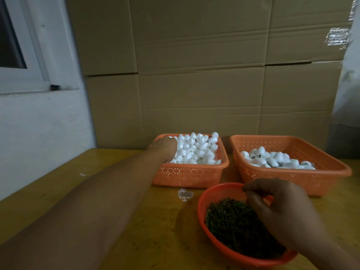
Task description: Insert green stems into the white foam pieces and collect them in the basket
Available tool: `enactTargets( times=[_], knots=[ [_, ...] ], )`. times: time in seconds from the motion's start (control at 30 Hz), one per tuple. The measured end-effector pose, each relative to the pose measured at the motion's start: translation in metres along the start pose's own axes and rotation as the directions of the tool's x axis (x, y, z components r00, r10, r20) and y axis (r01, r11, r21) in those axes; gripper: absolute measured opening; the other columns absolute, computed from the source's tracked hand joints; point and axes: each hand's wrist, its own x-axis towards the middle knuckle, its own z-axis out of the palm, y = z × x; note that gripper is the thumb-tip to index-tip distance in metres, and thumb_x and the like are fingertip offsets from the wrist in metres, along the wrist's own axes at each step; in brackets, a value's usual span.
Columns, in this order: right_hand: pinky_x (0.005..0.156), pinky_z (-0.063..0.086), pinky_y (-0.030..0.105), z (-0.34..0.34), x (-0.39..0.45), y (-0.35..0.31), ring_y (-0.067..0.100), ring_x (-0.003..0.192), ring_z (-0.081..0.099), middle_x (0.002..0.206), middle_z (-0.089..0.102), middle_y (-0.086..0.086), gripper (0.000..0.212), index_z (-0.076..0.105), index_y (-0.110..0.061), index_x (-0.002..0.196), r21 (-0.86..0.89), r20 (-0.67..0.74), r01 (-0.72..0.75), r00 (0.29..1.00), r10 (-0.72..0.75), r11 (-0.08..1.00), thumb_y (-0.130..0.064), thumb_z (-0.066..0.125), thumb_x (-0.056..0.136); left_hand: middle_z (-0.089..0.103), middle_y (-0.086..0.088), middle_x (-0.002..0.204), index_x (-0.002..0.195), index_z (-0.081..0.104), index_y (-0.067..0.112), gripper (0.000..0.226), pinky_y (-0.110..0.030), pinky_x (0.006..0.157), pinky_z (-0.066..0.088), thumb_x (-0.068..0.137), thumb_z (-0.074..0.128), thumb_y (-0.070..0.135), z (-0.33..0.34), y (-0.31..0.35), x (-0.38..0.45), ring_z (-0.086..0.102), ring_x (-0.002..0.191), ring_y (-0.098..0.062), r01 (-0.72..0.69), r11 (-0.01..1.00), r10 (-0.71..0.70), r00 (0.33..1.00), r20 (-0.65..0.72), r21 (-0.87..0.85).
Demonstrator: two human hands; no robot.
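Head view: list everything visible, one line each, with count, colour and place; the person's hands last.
left basket: one, orange, table, heaped with white foam pieces
right basket: one, orange, beside it, partly filled with foam pieces
round bowl: one, orange-red, nearest, holding green stems
table: one, yellowish wood
white scrap: one, on table
cardboard boxes: several, brown, behind
window: one, white frame, left
left hand: in left basket
right hand: over bowl, fingers curled
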Motion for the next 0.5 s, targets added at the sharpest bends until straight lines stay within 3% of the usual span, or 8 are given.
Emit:
enactTargets(
  times=[0.07,0.13,0.23,0.3,0.4,0.5],
  knots=[
    [0.090,0.052,0.048,0.000,0.000,-0.001,0.003,0.079,0.068,0.078,0.070,-0.025,0.015,0.077,-0.035,0.087,-0.010,0.005,0.006,1.000,-0.006,1.000,-0.021,0.072,0.084,0.059,-0.006,0.122,0.118,0.058,0.011,0.034,-0.031,0.075,0.042,0.087,0.070,0.012,0.001,-0.001,0.000,0.060,0.110,-0.025,-0.027,1.000,0.026,0.999,-0.019,-0.002],
    [0.091,0.051,0.048,0.000,-0.001,-0.001,0.002,0.080,0.067,0.078,0.069,-0.027,0.015,0.077,-0.035,0.088,-0.012,0.009,0.004,1.000,-0.004,1.000,-0.021,0.071,0.085,0.060,-0.004,0.110,0.093,0.058,0.014,0.008,-0.029,0.064,0.040,0.088,0.065,0.012,0.001,-0.002,0.000,0.060,0.093,-0.021,-0.041,0.999,0.041,0.998,-0.057,-0.014],
    [0.091,0.052,0.048,-0.001,-0.001,-0.001,0.002,0.080,0.068,0.078,0.070,-0.026,0.015,0.077,-0.036,0.089,-0.006,0.022,-0.005,1.000,0.005,1.000,-0.022,0.071,0.086,0.060,0.001,0.084,0.069,0.049,0.024,0.024,-0.027,0.051,0.033,0.087,0.060,0.014,-0.003,-0.003,-0.002,0.053,0.067,-0.012,-0.081,0.986,0.065,0.992,-0.110,-0.145],
    [0.090,0.052,0.049,-0.002,-0.002,-0.002,0.002,0.079,0.068,0.078,0.070,-0.025,0.015,0.077,-0.035,0.090,0.000,0.024,-0.007,1.000,0.007,1.000,-0.022,0.071,0.086,0.057,0.004,0.079,0.068,0.049,0.026,0.024,-0.028,0.053,0.036,0.085,0.058,0.010,-0.006,-0.003,-0.006,0.054,0.067,-0.014,-0.090,0.968,0.058,0.988,-0.143,-0.234],
    [0.090,0.052,0.049,-0.002,-0.002,-0.005,0.002,0.082,0.068,0.081,0.069,-0.026,0.015,0.077,-0.034,0.092,-0.011,0.030,0.002,1.000,-0.002,1.000,-0.022,0.070,0.087,0.061,0.001,0.090,0.082,0.056,0.023,0.017,-0.035,0.065,0.049,0.085,0.059,0.007,-0.010,-0.003,-0.011,0.061,0.082,-0.021,-0.111,0.935,0.042,0.978,-0.204,-0.338],
    [0.090,0.053,0.048,-0.003,-0.003,-0.006,0.001,0.082,0.067,0.081,0.067,-0.028,0.016,0.078,-0.033,0.092,-0.018,0.028,0.012,1.000,-0.012,1.000,-0.021,0.070,0.087,0.065,0.007,0.095,0.092,0.059,0.026,0.009,-0.035,0.072,0.052,0.089,0.064,0.020,-0.013,-0.003,-0.020,0.063,0.086,-0.016,-0.178,0.860,0.032,0.955,-0.296,-0.479]
  ],
)
